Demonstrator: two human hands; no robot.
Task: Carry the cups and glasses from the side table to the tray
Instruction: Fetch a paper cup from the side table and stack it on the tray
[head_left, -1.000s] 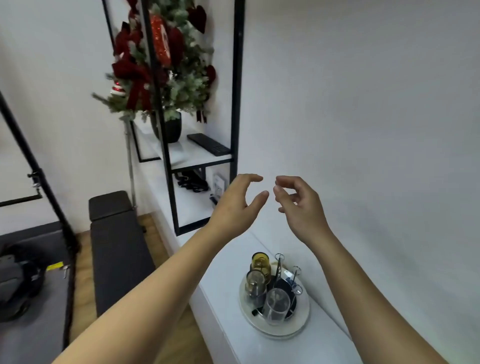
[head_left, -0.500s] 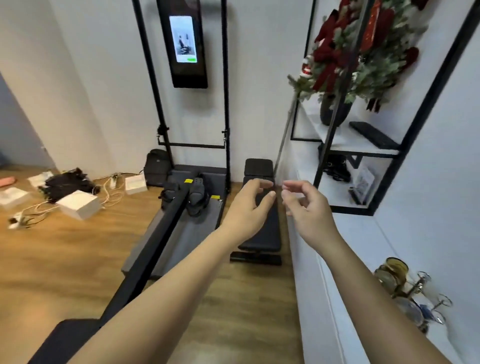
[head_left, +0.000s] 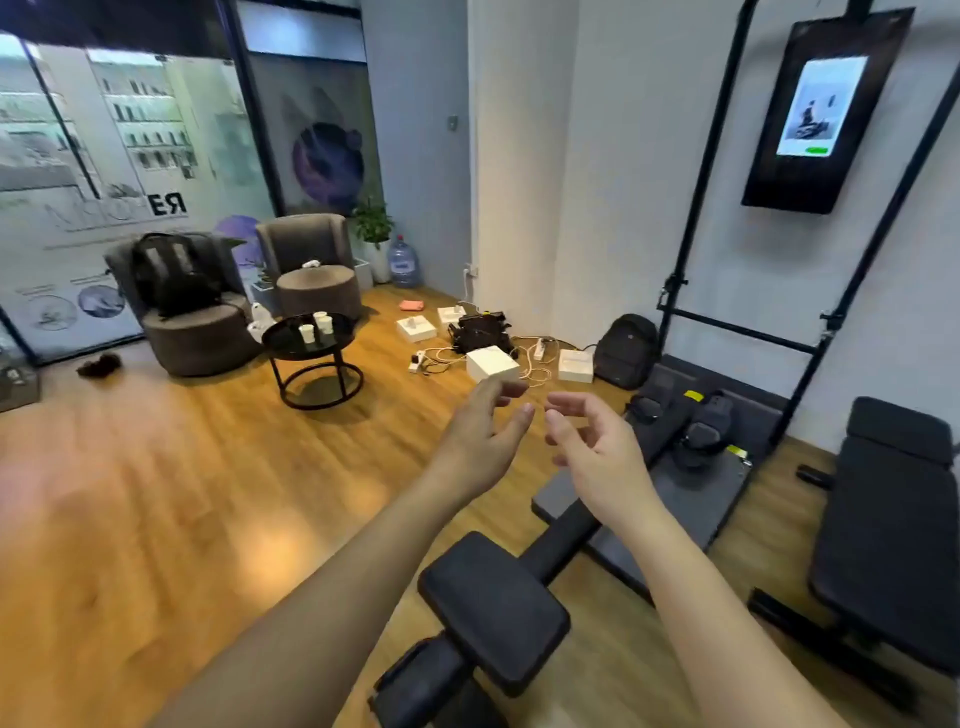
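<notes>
Hands empty: left hand (head_left: 480, 441) and right hand (head_left: 597, 457) raised mid-frame, fingers loosely curved, grasping nothing, thumbs near each other but apart. Beyond them, well apart across wooden floor (head_left: 182, 493): round black side table (head_left: 291, 343) with three white cups (head_left: 316, 327) upright near its centre, none touched. No glasses discernible on it. Two grey armchairs (head_left: 197, 312) just behind table, backpack (head_left: 174, 275) on left one. Rowing machine (head_left: 597, 519) and bench (head_left: 893, 519) below and right of hands. Tray not in view. Judged: fetch leg, at least three cups left to carry; delivered count cannot tell.
</notes>
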